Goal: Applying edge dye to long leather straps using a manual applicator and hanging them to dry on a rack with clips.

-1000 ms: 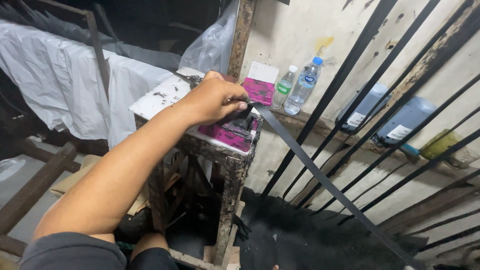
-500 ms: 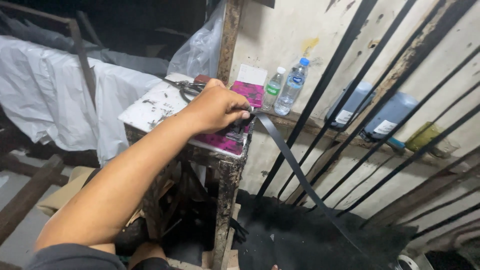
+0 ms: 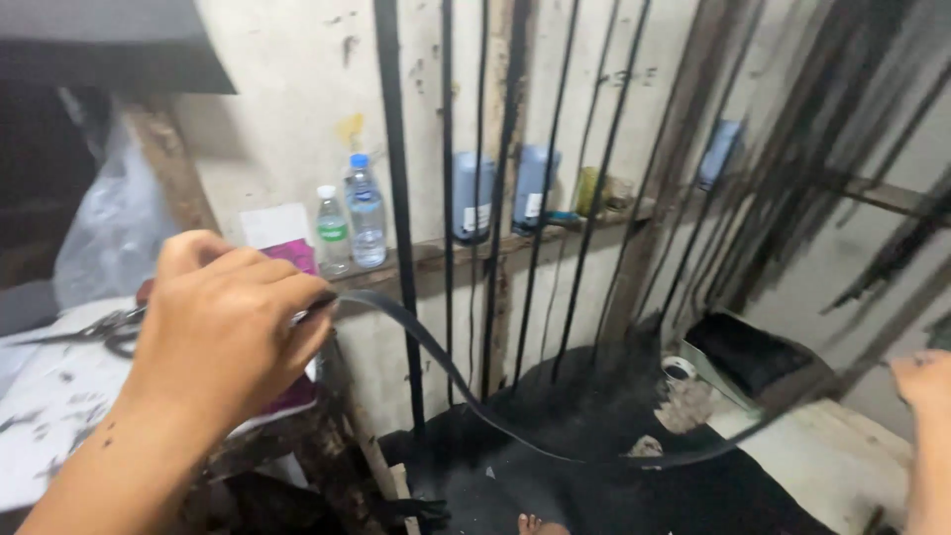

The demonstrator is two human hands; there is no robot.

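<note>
My left hand (image 3: pixel 228 332) is closed around one end of a long black strip (image 3: pixel 446 372), just above a worn, stained wooden stand (image 3: pixel 297 446). The strip sags in a low curve across the middle of the view and rises toward my right hand (image 3: pixel 926 396), which shows only partly at the right edge. Whether that hand grips the strip is hidden. Scissors (image 3: pixel 104 327) lie on a stained white sheet (image 3: pixel 50 406) left of my left hand. A pink packet (image 3: pixel 297 256) sits just behind the hand.
Several black strips (image 3: pixel 396 198) hang in front of the pale wall. A ledge (image 3: pixel 436 253) carries two water bottles (image 3: pixel 365 210) and two blue containers (image 3: pixel 475 195). Below are black-stained ground (image 3: pixel 594 466), a small tin (image 3: pixel 679 369) and a black tray (image 3: pixel 753 357).
The view has swung to the right. My left hand keeps hold of the strip, which now sags in a curve instead of running straight. My right hand has come into view.
</note>
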